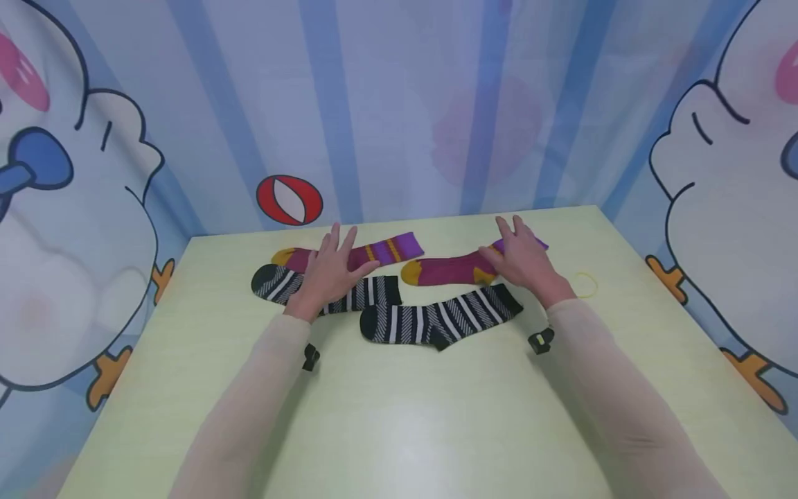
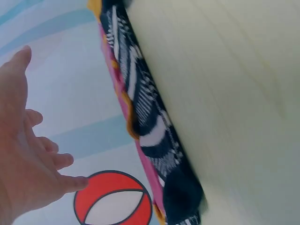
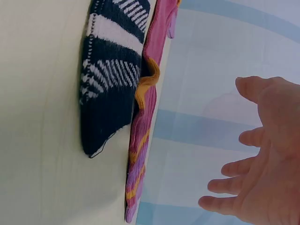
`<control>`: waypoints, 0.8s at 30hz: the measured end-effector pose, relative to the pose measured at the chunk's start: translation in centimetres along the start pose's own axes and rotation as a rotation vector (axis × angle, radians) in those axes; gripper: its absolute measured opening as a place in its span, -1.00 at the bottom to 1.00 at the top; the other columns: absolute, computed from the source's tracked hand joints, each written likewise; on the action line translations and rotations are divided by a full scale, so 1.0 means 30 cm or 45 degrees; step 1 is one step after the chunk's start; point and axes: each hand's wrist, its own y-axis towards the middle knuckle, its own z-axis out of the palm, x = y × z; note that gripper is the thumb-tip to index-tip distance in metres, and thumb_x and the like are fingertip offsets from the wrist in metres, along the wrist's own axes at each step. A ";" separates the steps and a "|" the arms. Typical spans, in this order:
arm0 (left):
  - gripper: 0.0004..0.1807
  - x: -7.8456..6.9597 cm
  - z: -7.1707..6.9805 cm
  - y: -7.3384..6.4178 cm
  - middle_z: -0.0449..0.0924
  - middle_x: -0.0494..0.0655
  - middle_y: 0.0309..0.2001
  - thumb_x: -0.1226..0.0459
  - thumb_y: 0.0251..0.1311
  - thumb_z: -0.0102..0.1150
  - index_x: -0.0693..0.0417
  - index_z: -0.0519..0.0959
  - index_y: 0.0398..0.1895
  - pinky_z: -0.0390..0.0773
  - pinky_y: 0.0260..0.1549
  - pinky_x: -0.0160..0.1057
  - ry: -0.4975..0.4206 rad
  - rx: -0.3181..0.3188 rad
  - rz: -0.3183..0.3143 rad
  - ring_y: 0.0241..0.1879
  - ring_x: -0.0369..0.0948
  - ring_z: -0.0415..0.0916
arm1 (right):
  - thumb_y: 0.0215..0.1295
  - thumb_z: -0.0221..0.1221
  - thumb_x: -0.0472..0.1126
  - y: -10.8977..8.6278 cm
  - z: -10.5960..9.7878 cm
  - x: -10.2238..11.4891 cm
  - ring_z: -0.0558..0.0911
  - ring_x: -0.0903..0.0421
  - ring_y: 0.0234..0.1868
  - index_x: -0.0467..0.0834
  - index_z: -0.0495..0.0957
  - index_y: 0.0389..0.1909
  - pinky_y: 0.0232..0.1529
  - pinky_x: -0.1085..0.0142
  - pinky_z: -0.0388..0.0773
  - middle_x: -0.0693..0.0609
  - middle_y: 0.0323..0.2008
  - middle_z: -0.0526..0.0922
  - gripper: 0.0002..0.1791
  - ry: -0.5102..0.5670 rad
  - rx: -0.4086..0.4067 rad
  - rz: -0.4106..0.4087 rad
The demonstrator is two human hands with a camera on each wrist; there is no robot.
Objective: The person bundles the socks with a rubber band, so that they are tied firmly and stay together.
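Two black-and-white striped socks lie on the table: the left striped sock [image 1: 368,294] and the right striped sock [image 1: 461,318], nearer the front. Behind them are two maroon socks with mustard toes and purple cuffs, the left maroon sock [image 1: 368,255] and the right maroon sock [image 1: 445,270]. My left hand [image 1: 330,274] hovers with spread fingers above the left pair, hiding part of both. Over the cuff of the right maroon sock, my right hand [image 1: 522,258] is likewise spread. Both wrist views show the left hand [image 2: 28,145] and right hand [image 3: 262,164] holding nothing.
A thin yellow rubber band [image 1: 586,284] lies at the table's right, beyond the right wrist. The pale table [image 1: 430,423] meets a striped backdrop [image 1: 399,125] at its back edge. Cartoon-printed panels stand at both sides.
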 end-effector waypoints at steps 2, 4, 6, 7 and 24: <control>0.05 -0.009 -0.003 -0.009 -0.35 0.17 0.60 -0.35 0.29 -0.05 -0.07 -0.19 0.63 -0.03 0.38 0.29 -0.014 0.016 0.001 0.53 0.17 -0.19 | 0.48 -0.01 0.19 -0.012 -0.004 -0.003 -0.04 -0.42 0.48 -0.28 -0.12 0.57 0.37 -0.28 0.06 -0.47 0.50 -0.18 -0.08 0.015 -0.003 0.014; 0.04 -0.020 -0.005 -0.019 -0.34 0.18 0.60 -0.35 0.30 -0.05 -0.08 -0.21 0.63 0.05 0.37 0.26 -0.040 0.040 0.006 0.51 0.19 -0.10 | 0.48 0.01 0.17 -0.023 -0.008 -0.004 0.01 -0.45 0.46 -0.31 -0.13 0.57 0.35 -0.29 0.09 -0.50 0.49 -0.16 -0.08 0.016 0.001 0.033; 0.03 -0.030 -0.005 -0.027 -0.32 0.18 0.60 -0.35 0.31 -0.06 -0.12 -0.23 0.64 0.11 0.35 0.26 -0.081 0.067 0.006 0.49 0.22 -0.02 | 0.48 0.03 0.14 -0.032 -0.008 -0.006 0.07 -0.48 0.42 -0.33 -0.16 0.56 0.32 -0.30 0.14 -0.52 0.48 -0.14 -0.07 0.020 0.022 0.066; 0.03 -0.035 -0.004 -0.031 -0.31 0.18 0.60 -0.35 0.31 -0.07 -0.13 -0.23 0.64 0.15 0.33 0.26 -0.103 0.075 0.006 0.48 0.23 0.01 | 0.48 0.04 0.12 -0.036 -0.008 -0.007 0.10 -0.49 0.41 -0.34 -0.18 0.56 0.31 -0.31 0.16 -0.52 0.47 -0.14 -0.06 0.019 0.040 0.085; -0.07 -0.130 -0.017 -0.099 0.11 0.35 0.46 -0.21 0.31 0.12 0.18 0.13 0.52 0.39 0.20 0.18 -0.180 0.113 -0.126 0.30 0.22 0.32 | 0.43 0.15 -0.05 -0.070 0.014 -0.012 0.41 -0.43 0.22 -0.59 0.02 0.39 0.23 -0.18 0.36 -0.58 0.23 0.31 -0.14 0.071 0.229 0.193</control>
